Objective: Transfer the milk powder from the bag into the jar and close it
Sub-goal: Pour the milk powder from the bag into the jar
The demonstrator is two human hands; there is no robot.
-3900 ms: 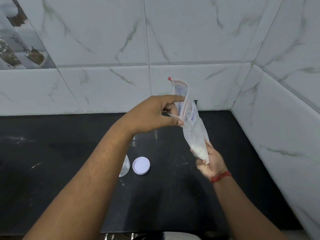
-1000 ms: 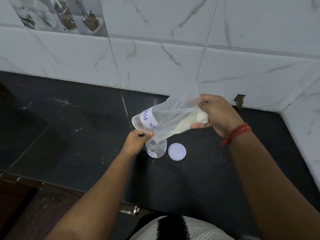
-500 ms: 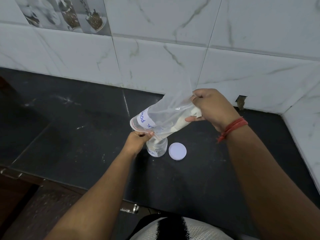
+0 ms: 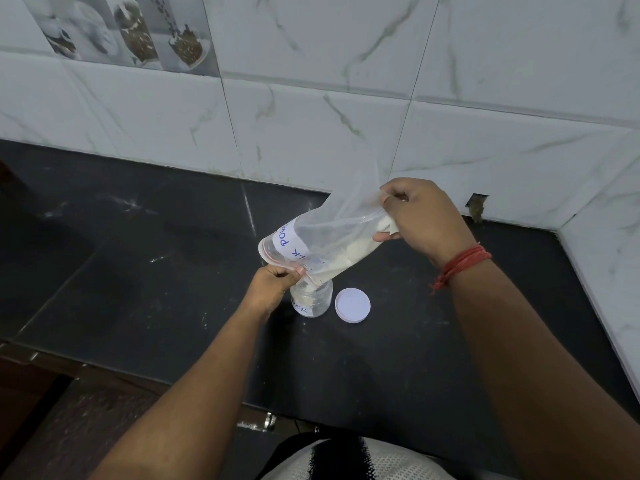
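I have the jar [image 4: 313, 301] standing upright on the black bench [image 4: 138, 271], and everything else I place from it. The bag [image 4: 332, 237] slants directly above the jar's mouth, its open zip end lowest and touching or just over the rim, its closed end raised up and to the right. My left hand [image 4: 273, 284], pressed against the jar's left side, has its fingers pinched shut on the bag's lower lip. My right hand [image 4: 420, 218], well above and right of the jar, has its fingers closed on the bag's bottom corner. The lid [image 4: 352, 305] lies flat just right of the jar, apart from it.

To pour well, I judge I should keep the lip low inside the rim, raise the right hand gradually, and tap rather than shake, since the mouth looks narrow and clumps could drop at once.

The bag is thin, clear, crinkled film with a red zip line and a white handwritten label. The powder [image 4: 349, 254] is cream-coloured and lumpy. The jar is clear, round and labelled; some powder already sits inside. The lid is a smooth white disc.
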